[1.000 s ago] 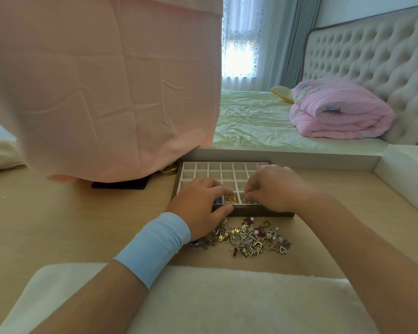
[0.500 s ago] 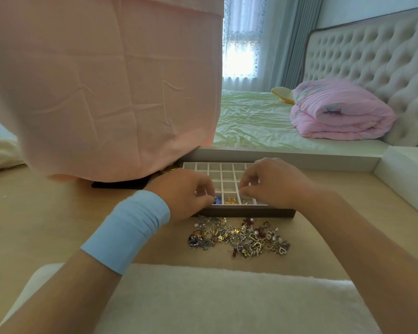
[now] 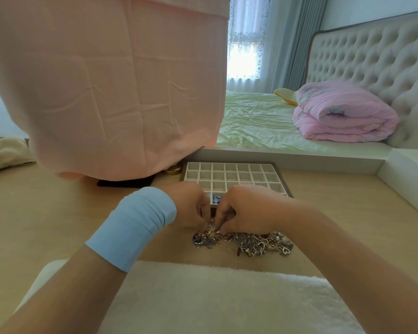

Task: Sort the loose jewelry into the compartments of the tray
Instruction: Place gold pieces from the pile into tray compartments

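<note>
A grey tray (image 3: 233, 166) with a grid of white compartments sits on the wooden tabletop. Blue pieces (image 3: 215, 200) lie in its near-left cells. In front of it is a heap of loose jewelry (image 3: 251, 242), mixed silver and gold charms and chains. My left hand (image 3: 191, 208), with a light blue wristband, and my right hand (image 3: 246, 208) meet at the heap's left end. Their fingertips pinch together on a small piece of jewelry (image 3: 211, 229) just above the pile. Both hands cover the tray's near edge.
A large object under pink cloth (image 3: 121, 88) stands at the left behind the tray, with a black base (image 3: 126, 183) and a gold tin (image 3: 173, 170) beside it. A white fluffy mat (image 3: 215, 297) covers the near table edge. A bed lies beyond.
Both hands have drawn back from the tray's compartments toward me and come down to the left end of the loose jewelry heap, fingertips now pinching a piece there.
</note>
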### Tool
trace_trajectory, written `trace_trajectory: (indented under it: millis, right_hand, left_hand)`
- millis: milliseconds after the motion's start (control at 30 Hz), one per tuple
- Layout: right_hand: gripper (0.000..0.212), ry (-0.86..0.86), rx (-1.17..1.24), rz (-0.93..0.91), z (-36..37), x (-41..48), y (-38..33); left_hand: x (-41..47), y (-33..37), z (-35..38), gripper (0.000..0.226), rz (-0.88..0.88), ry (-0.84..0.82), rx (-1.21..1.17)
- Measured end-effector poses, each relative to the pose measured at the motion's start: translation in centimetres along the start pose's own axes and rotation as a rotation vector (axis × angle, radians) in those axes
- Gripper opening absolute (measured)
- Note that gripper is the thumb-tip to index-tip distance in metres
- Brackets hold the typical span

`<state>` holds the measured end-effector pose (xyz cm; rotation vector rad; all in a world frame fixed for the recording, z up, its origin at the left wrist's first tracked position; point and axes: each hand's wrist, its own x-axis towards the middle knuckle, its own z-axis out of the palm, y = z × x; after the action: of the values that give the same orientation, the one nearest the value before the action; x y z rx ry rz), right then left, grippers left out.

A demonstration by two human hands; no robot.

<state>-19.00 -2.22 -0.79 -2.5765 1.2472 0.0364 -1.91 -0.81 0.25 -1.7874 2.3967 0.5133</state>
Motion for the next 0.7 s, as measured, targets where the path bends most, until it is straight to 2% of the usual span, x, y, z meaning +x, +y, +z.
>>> trace_trajectory:
  millis: [200,300,533,700]
  right_hand:
    - [0.007,0.013,0.117,0.006,0.1,0.2,0.6]
    - [0.005,0.071,0.249,0.010,-0.4,0.2,1.3]
    - [0.012,0.335,0.533,0.037,-0.9,0.6,2.4]
    - [0.010,0.377,0.739,0.096,-1.3,0.1,3.3]
  left_hand:
    - [0.0,-0.2,-0.1,0.016,0.031,0.021,-0.039]
    - [0.3,-0.4,-0.3,0.014,0.042,0.107,-0.104]
    - [0.6,-0.6,-0.2,0.009,0.072,0.329,-0.481]
    - [1.7,0.4,1.2,0.009,0.059,0.464,-0.771]
